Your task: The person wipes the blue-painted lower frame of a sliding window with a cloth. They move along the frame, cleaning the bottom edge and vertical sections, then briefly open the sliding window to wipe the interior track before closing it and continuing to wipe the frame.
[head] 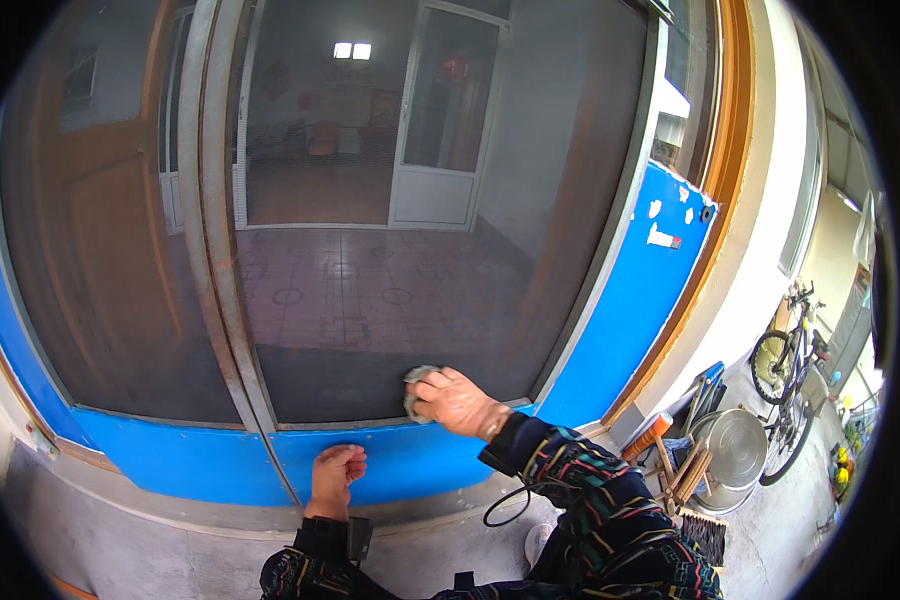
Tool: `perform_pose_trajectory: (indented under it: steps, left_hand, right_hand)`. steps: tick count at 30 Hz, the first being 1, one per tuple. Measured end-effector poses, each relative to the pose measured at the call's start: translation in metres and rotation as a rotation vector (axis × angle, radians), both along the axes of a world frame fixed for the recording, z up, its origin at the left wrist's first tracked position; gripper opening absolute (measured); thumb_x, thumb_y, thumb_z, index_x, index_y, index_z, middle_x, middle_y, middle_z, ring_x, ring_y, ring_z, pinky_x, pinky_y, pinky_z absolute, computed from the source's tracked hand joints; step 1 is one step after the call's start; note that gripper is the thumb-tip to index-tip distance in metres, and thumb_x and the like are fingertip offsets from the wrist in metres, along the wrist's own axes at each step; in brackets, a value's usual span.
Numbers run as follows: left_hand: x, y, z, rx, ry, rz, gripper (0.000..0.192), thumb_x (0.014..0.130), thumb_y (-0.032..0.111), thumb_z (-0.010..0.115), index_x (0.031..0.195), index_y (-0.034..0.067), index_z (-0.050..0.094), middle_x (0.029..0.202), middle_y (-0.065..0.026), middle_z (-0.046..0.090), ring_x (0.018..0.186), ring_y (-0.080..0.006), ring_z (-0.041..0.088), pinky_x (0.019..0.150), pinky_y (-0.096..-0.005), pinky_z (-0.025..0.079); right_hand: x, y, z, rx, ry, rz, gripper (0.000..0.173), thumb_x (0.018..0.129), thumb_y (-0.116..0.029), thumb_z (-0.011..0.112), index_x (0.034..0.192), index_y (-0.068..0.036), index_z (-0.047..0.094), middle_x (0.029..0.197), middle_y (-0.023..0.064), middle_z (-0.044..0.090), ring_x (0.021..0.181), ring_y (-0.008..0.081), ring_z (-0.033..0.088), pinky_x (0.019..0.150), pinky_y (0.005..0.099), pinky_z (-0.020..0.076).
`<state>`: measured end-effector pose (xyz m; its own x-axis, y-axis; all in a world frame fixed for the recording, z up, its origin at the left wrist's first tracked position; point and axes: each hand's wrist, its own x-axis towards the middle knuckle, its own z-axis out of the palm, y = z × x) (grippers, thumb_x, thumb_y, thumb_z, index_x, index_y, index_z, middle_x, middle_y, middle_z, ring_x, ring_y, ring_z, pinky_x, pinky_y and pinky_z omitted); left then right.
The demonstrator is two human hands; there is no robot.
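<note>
My right hand [454, 401] holds a crumpled greyish cloth [414, 412] against the lower part of a dark mesh screen door [330, 382], a little above the door's bottom rail. Left of it and lower, my left hand [337, 469] is in front of the blue bottom panel [405, 465], its fingers curled and no object visible in it. Whether those fingers touch the panel, I cannot tell. Two grey metal door stiles [229, 300] meet to the left of both hands. Through the mesh, a tiled floor and a white inner door show.
A blue side panel [607, 322] with torn white patches adjoins the door frame. On the right stand a round metal lid [730, 451], folded stools [690, 469], a broom head [703, 534] and a bicycle [787, 382]. A dark cable loop hangs by my right sleeve.
</note>
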<state>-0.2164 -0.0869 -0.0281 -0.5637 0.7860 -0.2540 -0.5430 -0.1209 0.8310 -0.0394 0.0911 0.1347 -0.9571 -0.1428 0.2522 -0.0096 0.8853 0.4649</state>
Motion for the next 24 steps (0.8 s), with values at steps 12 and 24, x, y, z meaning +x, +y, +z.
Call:
perform_pose_trajectory:
  steps: [12, 24]
  left_hand:
    - [0.053, -0.007, 0.016, 0.104, 0.344, -0.349, 0.021, 0.098, 0.015, 0.063, 0.113, 0.003, 0.07, 0.105, -0.0102, 0.071, 0.094, -0.0193, 0.068, 0.082, -0.032, 0.055]
    - [0.12, 0.008, -0.018, 0.024, -0.033, -0.636, 0.033, 0.104, 0.021, 0.056, 0.13, 0.001, 0.061, 0.112, -0.0128, 0.068, 0.102, -0.0236, 0.066, 0.087, -0.0371, 0.057]
  right_hand:
    - [0.155, 0.007, -0.052, -0.683, 0.121, -0.65, 0.032, 0.084, -0.008, 0.061, 0.116, -0.004, 0.066, 0.111, 0.0231, 0.066, 0.102, 0.0429, 0.064, 0.09, 0.0455, 0.053]
    - [0.139, -0.035, -0.091, -1.057, 0.121, -0.024, 0.038, 0.084, 0.0, 0.061, 0.119, -0.011, 0.069, 0.143, 0.0155, 0.054, 0.122, 0.0351, 0.06, 0.104, 0.0408, 0.0488]
